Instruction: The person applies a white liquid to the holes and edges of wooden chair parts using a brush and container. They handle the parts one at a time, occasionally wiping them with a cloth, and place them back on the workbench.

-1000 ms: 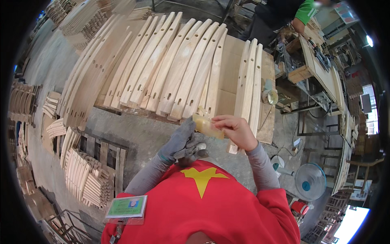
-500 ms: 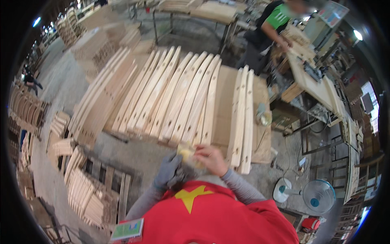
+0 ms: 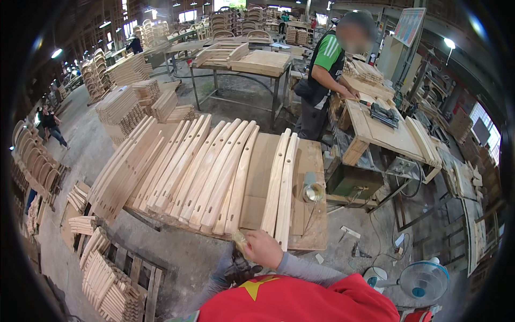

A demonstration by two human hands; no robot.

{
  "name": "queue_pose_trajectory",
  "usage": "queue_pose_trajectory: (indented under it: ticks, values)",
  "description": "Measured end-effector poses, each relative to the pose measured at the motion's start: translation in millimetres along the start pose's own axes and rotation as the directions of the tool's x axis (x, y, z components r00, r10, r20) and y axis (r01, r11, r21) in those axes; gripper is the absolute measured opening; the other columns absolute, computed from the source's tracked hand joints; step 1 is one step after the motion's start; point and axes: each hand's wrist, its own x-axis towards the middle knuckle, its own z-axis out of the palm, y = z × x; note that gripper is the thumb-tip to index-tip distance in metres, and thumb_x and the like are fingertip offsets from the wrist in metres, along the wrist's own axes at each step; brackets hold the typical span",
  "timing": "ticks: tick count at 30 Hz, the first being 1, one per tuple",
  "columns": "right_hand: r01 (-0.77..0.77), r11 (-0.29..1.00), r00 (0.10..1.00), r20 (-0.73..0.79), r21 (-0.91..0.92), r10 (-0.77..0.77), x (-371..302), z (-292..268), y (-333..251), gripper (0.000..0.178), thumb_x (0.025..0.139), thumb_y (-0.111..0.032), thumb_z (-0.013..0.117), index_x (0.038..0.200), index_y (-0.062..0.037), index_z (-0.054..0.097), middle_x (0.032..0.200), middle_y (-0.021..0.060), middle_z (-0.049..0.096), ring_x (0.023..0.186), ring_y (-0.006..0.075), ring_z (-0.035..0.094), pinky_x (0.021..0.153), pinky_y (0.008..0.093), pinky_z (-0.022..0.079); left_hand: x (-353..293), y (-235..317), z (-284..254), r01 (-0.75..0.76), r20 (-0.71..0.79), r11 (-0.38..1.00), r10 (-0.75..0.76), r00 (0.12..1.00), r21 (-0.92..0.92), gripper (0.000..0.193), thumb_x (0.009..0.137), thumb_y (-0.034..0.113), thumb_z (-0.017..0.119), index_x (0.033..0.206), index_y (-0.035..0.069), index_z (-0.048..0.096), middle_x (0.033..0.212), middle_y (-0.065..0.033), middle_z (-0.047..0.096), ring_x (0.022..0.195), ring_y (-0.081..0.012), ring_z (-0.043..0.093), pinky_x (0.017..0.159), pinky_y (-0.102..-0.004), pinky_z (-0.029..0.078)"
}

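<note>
My right hand (image 3: 263, 250), bare and bent at the fingers, grips a crumpled, pale-yellow, see-through piece (image 3: 241, 243) whose exact kind does not show. Just below and to its left is my left hand (image 3: 238, 266), dark in its glove, with fingers curled close to my chest. What it holds, if anything, is hidden. Both hands are in front of the near edge of a low worktable (image 3: 316, 242). Long, curved wooden slats (image 3: 220, 174) with small slots and holes lie side by side on it. Two more slats (image 3: 280, 188) lie apart, just beyond my right hand.
A round tin (image 3: 313, 192) sits at the table's right side. At the right, a co-worker (image 3: 327, 67) works at another bench (image 3: 383, 129) with a tool on it. A fan (image 3: 424, 282) stands at lower right. Stacked wooden parts (image 3: 107, 273) rest on a pallet at lower left.
My view has tilted up, showing more of the workshop. My right hand has closed in over the left, still with the yellowish piece. The left glove is now more hidden.
</note>
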Motion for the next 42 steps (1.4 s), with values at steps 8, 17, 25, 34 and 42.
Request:
queue_pose_trajectory:
  ticks: [8, 17, 25, 34, 42]
  values:
    - [0.019, 0.992, 0.999, 0.028, 0.126, -0.023, -64.8, -72.2, 44.9, 0.020, 0.079, -0.018, 0.060, 0.081, 0.0012, 0.062, 0.105, 0.0166, 0.058, 0.095, 0.0304, 0.054, 0.082, 0.0354, 0.044, -5.2, -34.4, 78.1, 0.399, 0.413, -0.113, -0.341, 0.845, -0.910, 0.049, 0.094, 0.042, 0.033, 0.129, 0.008, 0.038, 0.127, -0.0140, 0.044, 0.115, -0.0320, 0.043, 0.098, -0.0495, 0.035]
    - [0.141, -0.146, 0.691, -0.203, 0.979, -0.694, -78.9, -247.2, -19.5, 0.014, 0.083, -0.009, 0.059, 0.093, -0.0003, 0.060, 0.109, 0.0153, 0.055, 0.097, 0.0288, 0.052, 0.085, 0.0399, 0.039, -11.4, -22.3, 111.9, 0.439, 0.431, 0.003, -0.189, 0.882, -0.898, 0.050, 0.094, 0.043, 0.034, 0.128, 0.007, 0.039, 0.126, -0.0155, 0.045, 0.116, -0.0338, 0.043, 0.096, -0.0531, 0.035]
    - [-0.032, -0.249, 0.757, -0.139, 0.968, -0.638, -89.5, -258.6, -45.7, 0.010, 0.072, 0.005, 0.066, 0.079, 0.0032, 0.058, 0.078, 0.0119, 0.060, 0.070, 0.0226, 0.055, 0.065, 0.0332, 0.042, -37.3, -30.1, 108.6, 0.346, 0.333, 0.050, -0.180, 0.926, -0.937, 0.053, 0.092, 0.045, 0.038, 0.124, 0.003, 0.042, 0.124, -0.0175, 0.046, 0.115, -0.0353, 0.044, 0.096, -0.0537, 0.035]
    - [-0.108, -0.092, 0.502, -0.026, 0.990, -0.865, -95.6, -224.8, -70.8, 0.016, 0.077, -0.008, 0.065, 0.087, -0.0006, 0.055, 0.084, 0.0149, 0.060, 0.077, 0.0287, 0.056, 0.069, 0.0398, 0.042, -69.3, -12.7, 108.0, 0.341, 0.296, 0.066, -0.360, 0.885, -0.938, 0.052, 0.091, 0.044, 0.043, 0.120, 0.001, 0.046, 0.112, -0.0183, 0.055, 0.107, -0.0371, 0.050, 0.094, -0.0555, 0.038]
    - [0.214, 0.180, 0.403, 0.081, 0.960, -0.912, -148.3, -204.7, -68.9, 0.018, 0.075, -0.011, 0.066, 0.089, -0.0007, 0.062, 0.101, 0.0154, 0.057, 0.092, 0.0296, 0.055, 0.077, 0.0417, 0.042, -69.5, -18.1, 110.6, 0.193, -0.068, 0.608, -0.379, 0.923, -0.770, 0.040, 0.091, 0.039, 0.046, 0.113, 0.007, 0.052, 0.101, -0.0134, 0.061, 0.086, -0.0247, 0.061, 0.075, -0.0375, 0.053]
